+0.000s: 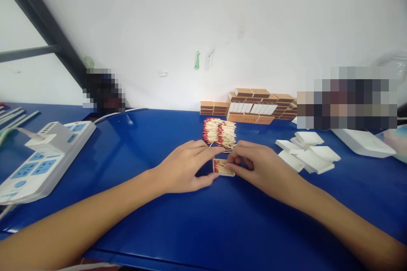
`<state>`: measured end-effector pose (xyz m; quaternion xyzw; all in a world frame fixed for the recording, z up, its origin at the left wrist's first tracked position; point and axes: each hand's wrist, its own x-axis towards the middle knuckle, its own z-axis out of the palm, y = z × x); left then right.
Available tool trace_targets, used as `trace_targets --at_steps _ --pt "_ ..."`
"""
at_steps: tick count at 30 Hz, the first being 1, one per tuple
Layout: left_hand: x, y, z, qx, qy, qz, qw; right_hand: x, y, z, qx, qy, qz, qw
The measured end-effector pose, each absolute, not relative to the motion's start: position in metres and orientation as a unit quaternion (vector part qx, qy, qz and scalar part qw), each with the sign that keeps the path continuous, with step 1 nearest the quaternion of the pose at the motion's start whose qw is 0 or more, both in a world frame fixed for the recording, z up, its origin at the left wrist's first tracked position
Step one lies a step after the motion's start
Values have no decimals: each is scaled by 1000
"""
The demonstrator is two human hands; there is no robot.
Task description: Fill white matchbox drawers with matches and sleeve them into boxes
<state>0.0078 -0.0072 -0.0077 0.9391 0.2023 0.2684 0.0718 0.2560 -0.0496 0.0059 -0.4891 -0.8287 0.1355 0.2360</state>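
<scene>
A small white matchbox tray (224,173) lies on the blue table, with red-headed matches (220,167) laid lengthwise in it. My left hand (187,165) steadies its left end, thumb at the near corner and index finger reaching along the far side. Over the right end, my right hand (254,161) is curled, its thumb and fingertips pinched at the matches inside the tray. The fingers hide part of that end. Just beyond the hands sits a large pile of loose matches (219,131), red heads mostly to the left, in two side-by-side heaps.
Brown matchboxes (251,108) are stacked against the white wall. Several white trays (307,152) lie jumbled to the right, near a larger white box (364,142). On the left, a power strip (41,161) holds a plugged-in adapter with a cable. Two areas are pixelated.
</scene>
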Motion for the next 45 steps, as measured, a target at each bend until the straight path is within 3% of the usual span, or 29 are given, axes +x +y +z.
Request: trace_targets --at_steps 45 --pt "9 -3 -7 946 172 261 86 256 -48 0 -497 -824 140 233"
